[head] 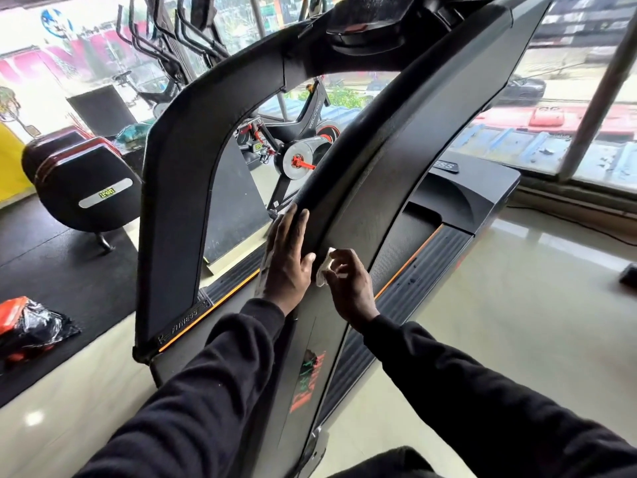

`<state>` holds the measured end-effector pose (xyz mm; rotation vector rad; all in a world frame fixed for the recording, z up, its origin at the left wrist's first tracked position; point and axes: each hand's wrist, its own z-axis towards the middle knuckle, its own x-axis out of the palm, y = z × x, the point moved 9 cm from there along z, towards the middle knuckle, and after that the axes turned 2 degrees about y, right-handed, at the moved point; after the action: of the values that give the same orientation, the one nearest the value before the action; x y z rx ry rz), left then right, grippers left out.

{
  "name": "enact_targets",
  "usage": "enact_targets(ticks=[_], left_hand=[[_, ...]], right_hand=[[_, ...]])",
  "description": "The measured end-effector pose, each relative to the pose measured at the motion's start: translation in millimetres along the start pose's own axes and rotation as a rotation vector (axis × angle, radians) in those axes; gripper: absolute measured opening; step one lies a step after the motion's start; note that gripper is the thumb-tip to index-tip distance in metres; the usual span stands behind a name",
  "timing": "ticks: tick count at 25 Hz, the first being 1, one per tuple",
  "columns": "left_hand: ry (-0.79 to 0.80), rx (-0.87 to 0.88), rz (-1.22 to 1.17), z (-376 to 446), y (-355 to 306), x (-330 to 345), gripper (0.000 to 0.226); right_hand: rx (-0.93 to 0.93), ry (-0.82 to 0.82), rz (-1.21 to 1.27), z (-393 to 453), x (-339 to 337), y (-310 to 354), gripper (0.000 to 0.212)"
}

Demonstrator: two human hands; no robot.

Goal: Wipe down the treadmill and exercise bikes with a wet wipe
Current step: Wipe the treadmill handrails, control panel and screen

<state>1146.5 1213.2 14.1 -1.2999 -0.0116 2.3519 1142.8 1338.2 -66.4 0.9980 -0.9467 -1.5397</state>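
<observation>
A large black treadmill (406, 157) with orange trim fills the middle of the head view. Its near handrail (344, 143) runs diagonally from the console down to my hands. My left hand (287, 260) lies flat against the lower end of that handrail, fingers together and extended, holding nothing. Just to its right, my right hand (348, 281) is closed on a crumpled white wet wipe (325, 267) pressed against the treadmill's side panel. A black exercise bike (303, 146) with red parts stands beyond the treadmill frame. Both arms wear black sleeves.
A black padded bench (86, 188) sits at the left on a dark rubber mat (51, 267). An orange and black plastic package (27, 326) lies on the mat's near edge. Elliptical machines (172, 46) stand at the back. Windows run along the right, above glossy tiled floor (517, 305).
</observation>
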Motion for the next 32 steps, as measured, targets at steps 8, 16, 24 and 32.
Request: enact_targets(ticks=[8, 16, 24, 32], left_hand=[[0.070, -0.031, -0.026, -24, 12, 3, 0.092], [0.082, -0.085, -0.016, -42, 20, 5, 0.091], [0.198, -0.186, 0.065, -56, 20, 7, 0.096], [0.177, -0.275, 0.131, -64, 18, 11, 0.104]], right_hand=[[0.092, -0.044, -0.028, -21, 17, -6, 0.025], [0.194, -0.017, -0.040, -48, 36, -17, 0.016], [0.279, 0.030, 0.020, -66, 54, -41, 0.013], [0.255, 0.066, 0.017, -62, 41, -29, 0.020]])
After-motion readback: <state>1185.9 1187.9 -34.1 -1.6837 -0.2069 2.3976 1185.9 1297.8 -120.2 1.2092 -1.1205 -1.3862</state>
